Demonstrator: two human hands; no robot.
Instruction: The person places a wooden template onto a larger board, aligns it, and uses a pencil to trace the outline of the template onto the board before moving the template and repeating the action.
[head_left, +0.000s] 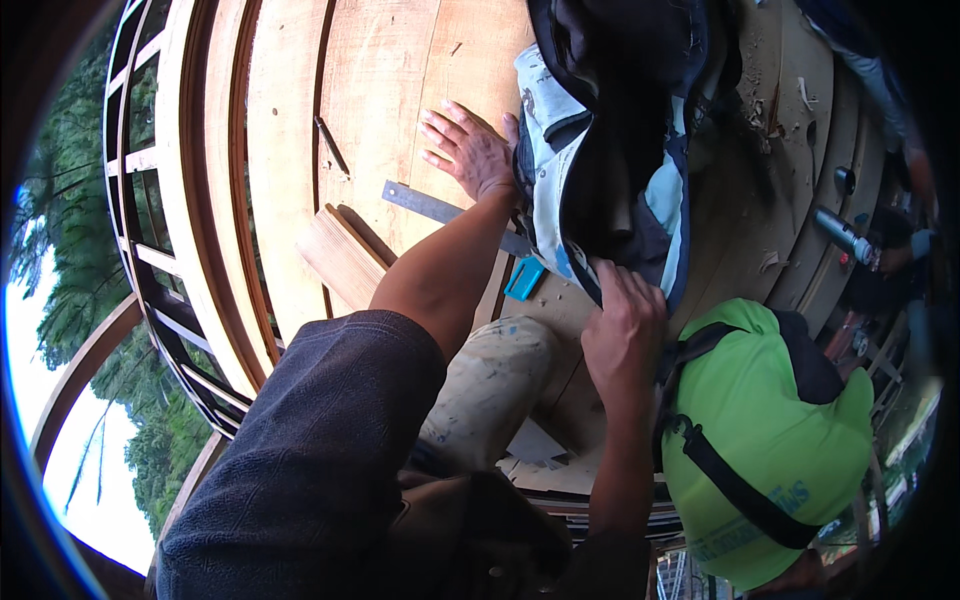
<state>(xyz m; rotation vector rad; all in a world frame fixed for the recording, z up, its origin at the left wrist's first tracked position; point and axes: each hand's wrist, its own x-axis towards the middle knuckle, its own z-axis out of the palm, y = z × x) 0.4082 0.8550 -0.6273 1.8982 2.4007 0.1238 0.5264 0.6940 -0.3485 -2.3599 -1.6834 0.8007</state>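
My left hand (468,155) lies flat on the wooden planks (375,70), its fingers spread and nothing in them. Beside it, at the upper middle, a dark bag (625,140) with a pale blue, stained lining gapes open; its inside is mostly in shadow. The bag's near edge is pinched in my right hand (628,325), fingers curled over the fabric. A metal ruler (425,203) passes under my left forearm. Between my two arms, close to the bag, rests a small turquoise plastic piece (523,278); its kind is unclear.
Left of my forearm lie a wooden block (345,255) and a dark pencil-like stick (332,146). A person in a bright green top (765,440) is close at my lower right. Wood shavings (805,95) and a greenish cylinder (843,235) lie to the right. Slatted railing (145,160) borders the left.
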